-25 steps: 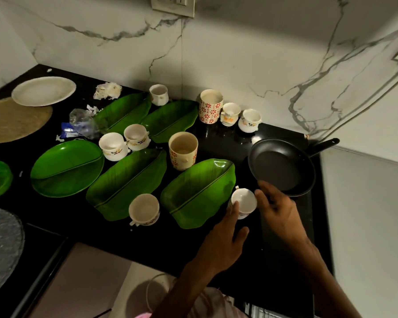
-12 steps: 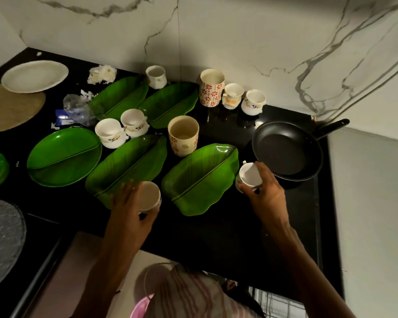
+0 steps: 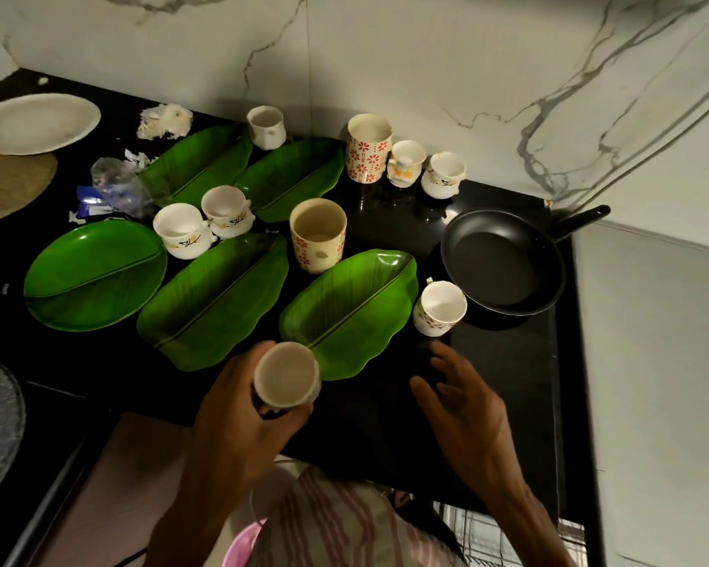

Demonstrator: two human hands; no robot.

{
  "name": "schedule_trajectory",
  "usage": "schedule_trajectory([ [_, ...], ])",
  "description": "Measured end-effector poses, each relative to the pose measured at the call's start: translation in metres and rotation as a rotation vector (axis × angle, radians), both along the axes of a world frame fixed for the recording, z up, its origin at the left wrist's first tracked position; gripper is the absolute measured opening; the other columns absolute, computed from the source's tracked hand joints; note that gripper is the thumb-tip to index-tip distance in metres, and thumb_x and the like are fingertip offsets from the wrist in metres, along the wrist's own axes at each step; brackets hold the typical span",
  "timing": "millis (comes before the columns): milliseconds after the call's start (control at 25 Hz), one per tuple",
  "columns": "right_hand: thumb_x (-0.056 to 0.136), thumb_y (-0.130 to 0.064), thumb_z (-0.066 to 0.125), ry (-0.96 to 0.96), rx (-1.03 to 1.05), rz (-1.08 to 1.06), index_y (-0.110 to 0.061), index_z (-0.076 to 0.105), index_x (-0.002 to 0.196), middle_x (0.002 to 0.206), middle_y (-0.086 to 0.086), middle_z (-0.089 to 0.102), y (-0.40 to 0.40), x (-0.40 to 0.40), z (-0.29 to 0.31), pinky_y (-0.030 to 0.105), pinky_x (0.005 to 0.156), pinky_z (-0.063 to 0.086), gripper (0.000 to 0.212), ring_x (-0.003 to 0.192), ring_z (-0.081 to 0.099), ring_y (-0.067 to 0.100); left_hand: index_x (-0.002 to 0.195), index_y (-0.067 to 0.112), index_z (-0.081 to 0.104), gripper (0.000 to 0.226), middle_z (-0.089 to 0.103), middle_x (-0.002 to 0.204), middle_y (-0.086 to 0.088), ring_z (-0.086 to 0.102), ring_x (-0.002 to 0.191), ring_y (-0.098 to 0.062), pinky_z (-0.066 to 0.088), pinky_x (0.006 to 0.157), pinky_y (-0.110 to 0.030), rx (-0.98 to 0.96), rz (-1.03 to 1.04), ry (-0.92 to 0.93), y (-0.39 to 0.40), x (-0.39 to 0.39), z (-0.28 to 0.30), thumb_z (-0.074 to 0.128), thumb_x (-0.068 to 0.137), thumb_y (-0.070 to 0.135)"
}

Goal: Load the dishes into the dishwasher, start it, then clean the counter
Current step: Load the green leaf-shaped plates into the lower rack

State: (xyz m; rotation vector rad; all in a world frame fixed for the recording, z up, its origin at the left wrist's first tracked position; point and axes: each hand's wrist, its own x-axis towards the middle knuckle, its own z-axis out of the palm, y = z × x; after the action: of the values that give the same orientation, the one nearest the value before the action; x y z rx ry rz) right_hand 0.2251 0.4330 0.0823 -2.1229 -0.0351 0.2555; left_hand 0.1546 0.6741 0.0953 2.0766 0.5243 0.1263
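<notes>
left hand (image 3: 238,407) grips a white cup (image 3: 286,374) above the counter (image 3: 365,423); right hand (image 3: 463,407) hovers, fingers spread, holding nothing.

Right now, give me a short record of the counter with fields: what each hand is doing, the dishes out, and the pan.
left hand: grips a cup, lifted above the counter's front edge
right hand: open, holding nothing
leaf plates: four, plus one oval green plate
tall mugs: two, upright
pan: on the counter, a small cup standing beside it
</notes>
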Motion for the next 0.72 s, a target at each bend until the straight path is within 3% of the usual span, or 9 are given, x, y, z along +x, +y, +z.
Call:
schedule_trajectory([
  [80,0.080,-0.045,0.068,0.081,0.073,-0.058,-0.030,0.057,0.133,0.121,-0.007,0.066,0.001,-0.005,-0.004,0.025,0.090,0.055,0.056,0.106,0.065,0.006,0.124,0.037,0.054,0.073,0.058,0.119,0.015,0.054,0.107,0.007,0.043,0.076,-0.003,-0.044,-0.165,-0.020,-0.034,-0.002,-0.003,0.089,0.061,0.026],
  [240,0.086,-0.033,0.071,0.027,0.007,-0.183,-0.024,0.063,0.125,0.112,0.000,0.070,-0.008,0.015,-0.009,0.022,0.088,0.054,0.041,0.103,0.067,0.010,0.142,0.036,0.036,0.082,0.042,0.137,0.016,0.046,0.125,-0.005,0.047,0.095,-0.025,0.079,-0.443,0.033,-0.088,0.018,-0.029,0.074,0.069,0.043],
  [480,0.088,-0.026,0.069,-0.079,-0.052,-0.191,-0.021,0.067,0.118,0.107,0.004,0.072,-0.015,0.038,0.004,0.037,0.090,0.055,0.031,0.103,0.068,0.013,0.138,0.028,0.037,0.076,0.045,0.129,0.008,0.045,0.119,-0.015,0.052,0.084,-0.034,0.233,-0.522,-0.043,-0.124,0.057,-0.042,0.072,0.071,0.036],
  [600,0.088,-0.026,0.069,-0.156,-0.134,-0.162,-0.022,0.065,0.121,0.111,0.002,0.071,-0.016,0.044,0.005,0.033,0.088,0.055,0.033,0.103,0.068,0.013,0.130,0.022,0.044,0.071,0.050,0.118,0.005,0.052,0.110,-0.019,0.054,0.077,-0.035,0.228,-0.491,-0.115,-0.141,0.071,-0.048,0.075,0.067,0.034],
  [720,0.086,-0.021,0.071,-0.275,-0.273,-0.053,-0.018,0.065,0.122,0.117,0.002,0.069,-0.012,0.063,0.007,0.024,0.086,0.048,0.037,0.106,0.065,0.017,0.136,0.015,0.045,0.075,0.051,0.126,0.001,0.051,0.116,-0.018,0.052,0.086,-0.031,0.164,-0.509,-0.135,-0.153,0.080,-0.051,0.079,0.072,0.035],
])
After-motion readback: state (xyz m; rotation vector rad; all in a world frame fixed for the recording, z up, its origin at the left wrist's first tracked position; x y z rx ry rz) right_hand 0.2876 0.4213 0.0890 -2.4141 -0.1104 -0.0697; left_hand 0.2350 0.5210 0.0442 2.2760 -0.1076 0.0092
